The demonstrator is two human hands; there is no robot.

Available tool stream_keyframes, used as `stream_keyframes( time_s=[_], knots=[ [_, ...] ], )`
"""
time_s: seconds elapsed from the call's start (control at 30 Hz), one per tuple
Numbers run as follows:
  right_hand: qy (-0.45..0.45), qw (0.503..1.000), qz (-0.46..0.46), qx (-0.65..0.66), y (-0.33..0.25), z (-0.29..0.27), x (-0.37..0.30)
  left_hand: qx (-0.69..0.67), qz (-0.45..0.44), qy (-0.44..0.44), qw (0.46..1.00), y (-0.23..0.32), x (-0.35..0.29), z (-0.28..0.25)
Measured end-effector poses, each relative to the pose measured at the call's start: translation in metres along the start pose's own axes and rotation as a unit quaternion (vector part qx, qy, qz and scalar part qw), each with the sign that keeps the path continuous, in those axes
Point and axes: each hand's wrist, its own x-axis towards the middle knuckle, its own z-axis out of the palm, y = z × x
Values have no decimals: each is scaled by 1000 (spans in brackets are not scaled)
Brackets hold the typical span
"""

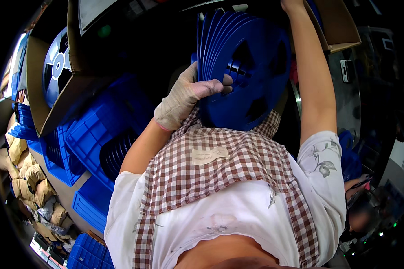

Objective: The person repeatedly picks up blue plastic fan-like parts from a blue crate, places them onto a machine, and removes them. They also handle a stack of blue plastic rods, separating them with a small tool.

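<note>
My left hand (184, 96) wears a pale glove with bare fingertips. It is closed on a fanned stack of thin blue plastic reels (231, 107) that stand on edge in front of my checked apron. Its fingers hook into an opening beside the hub of the nearest reel. My right arm stretches up and forward past the reels. Only the base of my right hand (292, 3) shows at the top edge, beside an open cardboard box (344, 29); the fingers are out of the picture.
At left, another cardboard box (37, 85) holds a blue reel (57, 67). Blue crates (92, 123) with dark reels (116, 154) stand below it. Beige sacks (29, 170) lie farther left. A small white device (346, 71) rests on the right-hand surface. Another person (361, 210) is at lower right.
</note>
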Motion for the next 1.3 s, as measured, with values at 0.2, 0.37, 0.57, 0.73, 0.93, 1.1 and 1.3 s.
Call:
stream_keyframes(
  time_s=[0.2,0.37,0.57,0.73,0.93,1.1,1.3],
  knots=[
    [-56,973,125,186,39,-32,-204,-31,22,72,997,-29,-8,-13],
    [-42,935,267,227,98,-3,-317,-33,-11,54,998,-40,-15,-32],
    [-59,939,187,283,167,30,-280,-30,14,90,995,-46,-5,-23],
    [-110,916,294,251,151,9,-273,-21,18,91,995,-53,2,-22],
    [-98,978,153,100,46,-44,-226,39,-73,89,993,-28,13,-10],
    [-179,966,-66,-175,-39,-30,-205,9,-69,77,995,-26,13,-15],
    [-196,926,-112,-304,-52,-15,-193,12,-43,64,997,-38,21,-15]
  ],
)
